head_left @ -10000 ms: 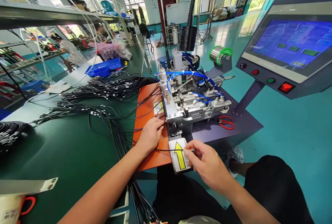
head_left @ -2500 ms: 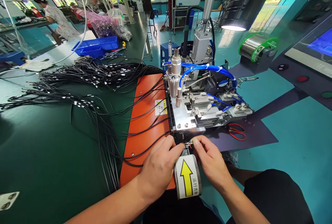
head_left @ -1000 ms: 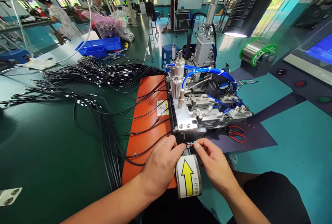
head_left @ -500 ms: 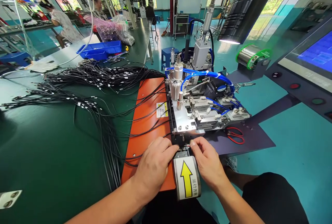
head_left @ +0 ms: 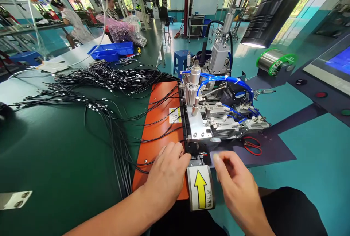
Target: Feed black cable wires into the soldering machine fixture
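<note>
My left hand (head_left: 170,172) is closed at the front of the machine (head_left: 199,119), over the edge of the orange plate (head_left: 158,110), with its fingers curled round a black cable (head_left: 142,170). Just past its fingertips, small coloured wire ends (head_left: 203,154) stick out above the metal track. My right hand (head_left: 236,183) is to the right of those wires, apart from them, thumb and forefinger pinched together. Blur hides whatever may be between them. Below the track sits a rounded guide (head_left: 201,188) marked with a yellow arrow.
Bundles of black cables (head_left: 109,79) lie on the green table (head_left: 68,155). Red-handled scissors (head_left: 253,146) rest right of the machine. A black lamp (head_left: 269,20), a solder wire spool (head_left: 275,62) and a screen (head_left: 340,61) stand beyond. Two people sit at the back left.
My right hand has pulled away from the wire ends, to the right and slightly towards me. The left hand stays at the track. The view has shifted slightly.
</note>
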The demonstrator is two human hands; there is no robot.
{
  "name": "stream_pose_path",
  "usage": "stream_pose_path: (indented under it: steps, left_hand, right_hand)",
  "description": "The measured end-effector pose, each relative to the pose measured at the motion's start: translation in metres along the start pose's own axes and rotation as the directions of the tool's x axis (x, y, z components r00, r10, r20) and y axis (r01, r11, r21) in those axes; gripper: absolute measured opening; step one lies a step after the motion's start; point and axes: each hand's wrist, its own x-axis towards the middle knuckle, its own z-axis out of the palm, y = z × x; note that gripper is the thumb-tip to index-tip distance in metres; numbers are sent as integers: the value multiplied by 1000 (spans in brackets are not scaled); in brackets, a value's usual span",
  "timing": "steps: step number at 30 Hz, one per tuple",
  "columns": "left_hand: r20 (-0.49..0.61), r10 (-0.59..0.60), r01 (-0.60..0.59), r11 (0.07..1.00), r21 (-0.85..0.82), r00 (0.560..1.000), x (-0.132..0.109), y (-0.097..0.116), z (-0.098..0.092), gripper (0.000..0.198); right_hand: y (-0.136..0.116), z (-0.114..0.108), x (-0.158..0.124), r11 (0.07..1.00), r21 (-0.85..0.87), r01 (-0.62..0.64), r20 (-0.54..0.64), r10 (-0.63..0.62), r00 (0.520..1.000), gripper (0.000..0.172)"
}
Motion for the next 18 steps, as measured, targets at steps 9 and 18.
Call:
stream_pose_path:
  steps: [9,18]
  left_hand:
    - [-147,173,-175,985,-2,974,-12,30,-18,15]
    - [-383,476,-523,852,-22,791,-21,49,-23,17]
  right_hand:
    - [3,-24,-28,995,-9,97,214,-93,972,31]
    - [-14,-6,-36,993,6,114,173,-113,978,30]
